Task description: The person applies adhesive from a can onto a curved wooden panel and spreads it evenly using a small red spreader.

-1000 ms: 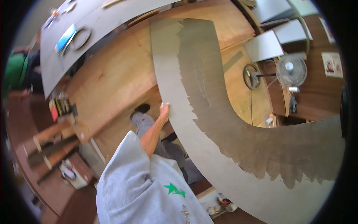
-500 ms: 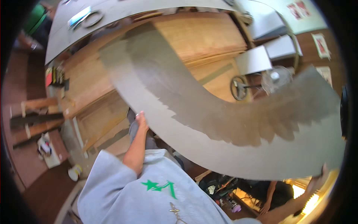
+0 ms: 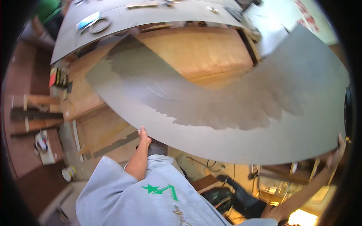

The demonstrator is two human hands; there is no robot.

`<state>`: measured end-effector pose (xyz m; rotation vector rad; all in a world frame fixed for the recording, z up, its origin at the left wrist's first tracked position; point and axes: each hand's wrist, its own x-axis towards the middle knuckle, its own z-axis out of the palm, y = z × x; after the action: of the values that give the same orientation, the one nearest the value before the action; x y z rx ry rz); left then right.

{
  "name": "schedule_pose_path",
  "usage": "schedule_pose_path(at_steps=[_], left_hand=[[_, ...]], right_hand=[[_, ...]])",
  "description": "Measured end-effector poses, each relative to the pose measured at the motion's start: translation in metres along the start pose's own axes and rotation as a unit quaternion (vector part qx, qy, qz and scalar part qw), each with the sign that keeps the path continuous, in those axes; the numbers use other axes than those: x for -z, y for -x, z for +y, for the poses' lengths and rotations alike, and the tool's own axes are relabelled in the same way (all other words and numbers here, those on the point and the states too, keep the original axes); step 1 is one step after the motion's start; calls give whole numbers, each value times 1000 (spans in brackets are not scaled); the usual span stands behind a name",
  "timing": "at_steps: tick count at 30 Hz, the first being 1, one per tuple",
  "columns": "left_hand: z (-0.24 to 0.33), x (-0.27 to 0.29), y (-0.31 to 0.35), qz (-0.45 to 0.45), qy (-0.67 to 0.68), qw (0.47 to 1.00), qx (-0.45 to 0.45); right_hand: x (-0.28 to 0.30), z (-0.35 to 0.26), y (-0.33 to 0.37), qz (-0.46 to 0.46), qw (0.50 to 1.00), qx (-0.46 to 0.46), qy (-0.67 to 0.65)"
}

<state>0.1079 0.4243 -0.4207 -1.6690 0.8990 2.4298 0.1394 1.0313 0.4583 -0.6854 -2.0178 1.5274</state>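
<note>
A large curved grey sheet (image 3: 233,148) spans the space before me. A darker, brownish patch with a ragged lower border covers its inner side. My left hand (image 3: 143,136) is closed on the sheet's near edge, left of the middle, with the thumb up. Far to the right, my right hand (image 3: 335,152) grips the sheet's lower right edge, its fingers partly hidden by the sheet. Behind and below the sheet's left end lies a stack of wooden panels (image 3: 196,49).
A grey-topped table (image 3: 128,20) with a black ring-shaped roll (image 3: 100,25) stands beyond the panels. A person in green (image 3: 45,13) is at far left. Another person's dark-clad leg (image 3: 245,199) shows at lower right, near a glowing lamp (image 3: 302,217). Wooden pieces (image 3: 37,115) lie left.
The sheet has swung, its right end rising while its left end shifted left and slightly down. My right hand has moved up with it; both hands keep their hold. The view has turned somewhat.
</note>
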Motion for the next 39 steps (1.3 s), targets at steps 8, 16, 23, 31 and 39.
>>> schedule_pose_path(at_steps=[8,16,23,31,39], left_hand=[[-27,-47,17,36,-5,998,49],[-77,-76,68,86,62,994,24],[-98,-84,71,95,106,988,-58],[-130,-139,15,102,209,963,-135],[-142,-209,-80,222,181,942,-177]], right_hand=[[-73,-7,-160,-14,995,18,99],[-152,7,-283,-33,991,-97,90],[-191,50,-359,-104,992,-75,6],[-169,217,-488,-178,980,-41,-82],[-185,481,-602,-144,979,-89,-112]])
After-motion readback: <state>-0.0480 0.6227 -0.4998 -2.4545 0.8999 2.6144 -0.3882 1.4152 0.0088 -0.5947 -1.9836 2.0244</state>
